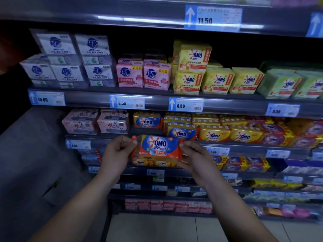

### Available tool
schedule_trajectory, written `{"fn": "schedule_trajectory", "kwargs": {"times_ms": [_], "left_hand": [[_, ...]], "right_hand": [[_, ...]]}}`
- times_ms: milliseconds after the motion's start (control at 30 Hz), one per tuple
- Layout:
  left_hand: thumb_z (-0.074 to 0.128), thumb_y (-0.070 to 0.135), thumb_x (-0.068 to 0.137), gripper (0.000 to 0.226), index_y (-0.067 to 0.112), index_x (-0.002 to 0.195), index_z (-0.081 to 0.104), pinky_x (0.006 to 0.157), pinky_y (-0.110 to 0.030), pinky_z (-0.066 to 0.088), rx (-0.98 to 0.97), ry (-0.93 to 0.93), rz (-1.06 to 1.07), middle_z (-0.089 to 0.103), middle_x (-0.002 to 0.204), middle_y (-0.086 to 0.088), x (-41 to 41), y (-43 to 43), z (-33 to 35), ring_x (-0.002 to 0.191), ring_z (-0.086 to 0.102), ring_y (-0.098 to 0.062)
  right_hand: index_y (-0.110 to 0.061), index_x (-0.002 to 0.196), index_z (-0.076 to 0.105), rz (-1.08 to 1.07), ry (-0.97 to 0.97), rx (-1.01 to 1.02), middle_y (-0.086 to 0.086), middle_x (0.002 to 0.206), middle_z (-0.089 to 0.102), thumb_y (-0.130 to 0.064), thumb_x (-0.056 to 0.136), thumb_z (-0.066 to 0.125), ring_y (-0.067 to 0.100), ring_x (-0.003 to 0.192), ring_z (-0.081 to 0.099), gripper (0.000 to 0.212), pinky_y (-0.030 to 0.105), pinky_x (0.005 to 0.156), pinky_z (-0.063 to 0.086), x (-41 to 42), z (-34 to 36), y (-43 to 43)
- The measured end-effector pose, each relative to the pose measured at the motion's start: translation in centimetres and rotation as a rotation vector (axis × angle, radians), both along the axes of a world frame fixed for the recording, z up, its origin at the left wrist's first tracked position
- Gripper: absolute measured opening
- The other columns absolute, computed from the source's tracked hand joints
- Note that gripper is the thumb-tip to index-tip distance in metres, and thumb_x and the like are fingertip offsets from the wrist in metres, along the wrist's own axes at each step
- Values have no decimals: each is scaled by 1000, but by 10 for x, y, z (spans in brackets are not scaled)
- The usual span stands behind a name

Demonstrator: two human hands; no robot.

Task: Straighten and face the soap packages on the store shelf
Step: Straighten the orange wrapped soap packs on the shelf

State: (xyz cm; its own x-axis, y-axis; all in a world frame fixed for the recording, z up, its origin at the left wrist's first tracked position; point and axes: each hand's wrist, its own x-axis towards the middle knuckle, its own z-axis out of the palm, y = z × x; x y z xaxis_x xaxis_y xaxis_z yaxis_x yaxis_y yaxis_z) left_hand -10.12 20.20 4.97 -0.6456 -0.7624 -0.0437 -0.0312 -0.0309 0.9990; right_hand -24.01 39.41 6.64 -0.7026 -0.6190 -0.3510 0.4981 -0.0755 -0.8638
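Just in front of the shelf rail [244,147]: orange-and-blue OMO pack [158,148] is off the shelf, in the air, label facing me, long side roughly level. Left hand [117,151] pinches the pack's left end seal between thumb and fingers. Right hand [193,155] pinches the right end, fingers curled behind. Both grips are clamped on the same pack and hold nothing else.

Step in hand, my read: facing this one pack. It's squared up between both grips and not yet set down.

Just behind the rail there's a bare patch of shelf. A lone matching pack [146,121] sits further back from the rail, and a matching stack [181,131] stands at the rail. That patch looks like the slot.

Next move needs:
- lift over the rail, slide in flat, label out
- front edge flush with the rail, in line with the stack
- both ends level so it doesn't go in skewed

The wrapper looks slick, so the seal pinch may slip. I'd shift grip to the pack body before letting go.
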Motion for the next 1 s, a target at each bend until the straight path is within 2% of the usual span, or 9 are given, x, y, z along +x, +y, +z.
{"fn": "schedule_trajectory", "kwargs": {"times_ms": [100, 200, 333, 433, 533, 667, 767, 900, 1000], "left_hand": [[62, 7, 97, 5, 9, 100, 67, 47, -18, 51, 43, 69, -16, 68, 61, 2, 2, -1, 4, 52, 64, -5], [71, 28, 90, 19, 21, 106, 77, 51, -17, 51, 119, 78, -131, 70, 70, 3, 2, -3, 13, 59, 65, -8], [81, 47, 64, 54, 5, 97, 77, 51, -16, 52, 225, 54, -168, 67, 73, -7, -1, -4, 22, 55, 65, -9], [81, 45, 64, 50, 8, 96, 77, 58, -19, 56, 299, 72, -176, 64, 74, -3, -3, -7, 23, 62, 64, -9], [80, 33, 69, 28, 15, 89, 75, 65, -20, 58, 348, 95, -221, 68, 77, 0, -2, -12, 25, 71, 68, -9], [81, 7, 79, 32, 20, 108, 76, 85, -30, 60, -24, 62, -289, 79, 105, -2, 4, -18, 28, 103, 73, -19], [88, 10, 72, 44, 39, 103, 76, 78, -18, 57, -287, 125, -279, 78, 105, 10, 5, -10, 30, 99, 73, -6], [89, 29, 68, 42, 44, 104, 71, 76, -19, 59, -338, 147, -296, 76, 106, 14, 1, -7, 25, 97, 74, -4], [90, 13, 72, 53, 40, 107, 58, 82, -20, 58, -316, 166, -263, 74, 108, 9, 0, -18, 15, 104, 71, -6]], "right_hand": [[-15, 95, 70, 39, -31, -73, 13, 107, 74, -15, 85, 78, 28, 95, 77, 13, 35, 74, 64, 2, 3, -2], [-12, 107, 70, 3, -15, -39, 11, 112, 72, -27, 77, 85, 19, 89, 78, 36, 28, 69, 63, 3, 8, -7], [-10, 113, 66, -47, -54, 27, 12, 109, 77, -42, 77, 85, 20, 90, 79, 52, 25, 67, 62, 3, 9, -16], [-13, 108, 70, -31, 18, 7, 13, 109, 76, -34, 79, 84, 21, 92, 78, 39, 28, 69, 62, 1, 9, -17], [-24, 124, 68, 15, 220, -67, 9, 127, 70, -11, 89, 74, 26, 110, 72, 37, 39, 83, 63, 0, 6, -15], [-21, 141, 52, 29, 349, -125, -4, 118, 75, 16, 89, 63, 20, 106, 73, 65, 42, 90, 62, -4, 2, -16], [-25, 124, 59, 47, 347, -96, -8, 76, 75, 19, 93, 54, 10, 82, 75, 53, 29, 86, 61, 2, -3, -24], [-7, 136, 56, 9, 271, -145, 31, 110, 70, 14, 95, 56, 43, 114, 66, 47, 58, 108, 48, 5, -14, -32], [-22, 134, 61, 5, 280, -80, 19, 98, 76, 8, 94, 61, 37, 109, 69, 50, 53, 107, 50, 0, -19, -33]]}}
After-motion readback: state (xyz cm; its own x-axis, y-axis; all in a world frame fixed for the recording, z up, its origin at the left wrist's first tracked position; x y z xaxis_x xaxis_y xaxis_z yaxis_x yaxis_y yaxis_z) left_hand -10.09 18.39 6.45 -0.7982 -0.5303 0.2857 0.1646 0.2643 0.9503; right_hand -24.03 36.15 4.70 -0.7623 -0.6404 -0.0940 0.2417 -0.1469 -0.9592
